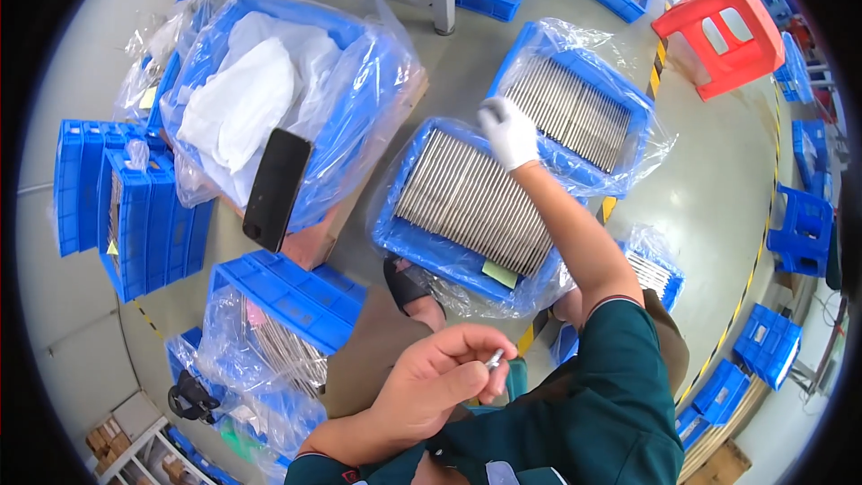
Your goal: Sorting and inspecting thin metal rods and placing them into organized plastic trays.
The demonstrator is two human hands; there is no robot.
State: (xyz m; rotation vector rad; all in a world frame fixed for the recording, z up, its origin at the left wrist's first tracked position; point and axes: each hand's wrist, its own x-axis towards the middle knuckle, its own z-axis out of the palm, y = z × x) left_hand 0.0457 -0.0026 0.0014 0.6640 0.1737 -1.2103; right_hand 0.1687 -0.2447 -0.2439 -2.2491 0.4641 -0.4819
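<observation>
My bare left hand [449,379] is close to my body, its thumb and fingers pinched on a small shiny metal rod [494,359], most of which the fingers hide. My right hand [510,135] wears a white glove and reaches forward over the meeting edges of two blue crates; its fingertips are blurred. The nearer crate [388,235] is lined with clear plastic and holds close rows of slim metal rods [471,202]. Similar rows of metal rods [575,112] fill the farther crate [639,139]. A yellow paper slip [499,274] lies at the nearer crate's front edge.
On the left, a black phone [277,189] rests against a large plastic-lined blue bin [346,18] with white sheets. Stacked blue crates [135,216] stand farther left. Below them, another crate [287,296] holds long rods. A red stool [718,36] stands at the far right.
</observation>
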